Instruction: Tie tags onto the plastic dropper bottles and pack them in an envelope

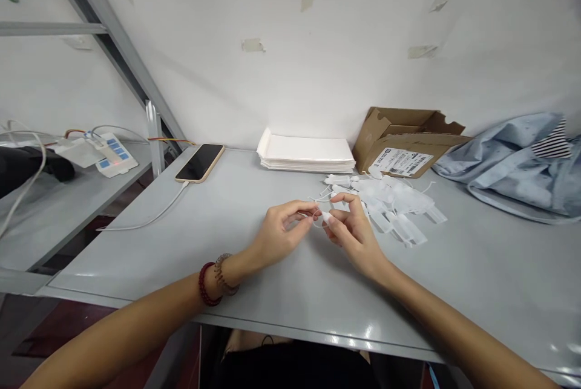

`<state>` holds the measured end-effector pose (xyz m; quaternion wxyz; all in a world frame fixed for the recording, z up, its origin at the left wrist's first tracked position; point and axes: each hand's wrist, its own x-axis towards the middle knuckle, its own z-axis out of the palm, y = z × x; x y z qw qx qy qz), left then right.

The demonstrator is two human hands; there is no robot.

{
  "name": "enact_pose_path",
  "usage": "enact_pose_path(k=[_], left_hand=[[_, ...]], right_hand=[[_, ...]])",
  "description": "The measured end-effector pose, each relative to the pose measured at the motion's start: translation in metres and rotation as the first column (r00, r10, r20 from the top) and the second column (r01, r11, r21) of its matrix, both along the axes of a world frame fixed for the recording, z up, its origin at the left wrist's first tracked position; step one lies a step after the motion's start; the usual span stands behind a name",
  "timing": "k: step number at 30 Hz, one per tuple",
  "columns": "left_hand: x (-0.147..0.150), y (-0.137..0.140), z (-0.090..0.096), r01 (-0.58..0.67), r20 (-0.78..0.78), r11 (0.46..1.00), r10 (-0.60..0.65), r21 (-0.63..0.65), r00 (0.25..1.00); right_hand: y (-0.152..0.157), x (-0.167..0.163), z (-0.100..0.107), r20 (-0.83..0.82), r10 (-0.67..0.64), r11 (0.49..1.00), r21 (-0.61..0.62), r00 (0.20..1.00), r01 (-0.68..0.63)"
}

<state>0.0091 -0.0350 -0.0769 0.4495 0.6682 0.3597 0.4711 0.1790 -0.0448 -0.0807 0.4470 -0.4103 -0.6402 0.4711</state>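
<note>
- over the glossy grey table (290,292), the left hand (281,230) pinches a thin whitish looped strand (316,226)
- the right hand (354,230) pinches a small white plastic piece (327,217), near a translucent plastic pile (385,198)

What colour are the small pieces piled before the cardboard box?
Translucent white; the small pieces show best in the head view.

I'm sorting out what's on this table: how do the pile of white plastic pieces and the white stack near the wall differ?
The pile of white plastic pieces lies jumbled; the white stack is neatly layered. The pile's pieces are small and narrow, some with thin strands; the stack's layers are broad and flat, no strands showing. Both are white and rest on the grey table.
</note>
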Motion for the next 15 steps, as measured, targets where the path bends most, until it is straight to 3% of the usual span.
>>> enact_pose_path(k=[2,4,15], left_hand=[[-0.002,0.003,0.002,0.029,0.047,0.991,-0.023,-0.130,0.999],[-0.004,0.005,0.004,0.045,0.071,0.983,-0.033,-0.180,0.997],[-0.003,-0.005,0.001,0.011,0.099,0.982,0.008,-0.186,0.995]], right_hand=[[0.002,-0.001,-0.002,-0.006,-0.012,1.000,0.001,1.000,0.012],[0.004,-0.001,-0.005,-0.005,-0.021,1.000,0.002,1.000,0.021],[-0.002,-0.010,-0.007,-0.083,-0.041,0.999,-0.024,0.996,0.039]])
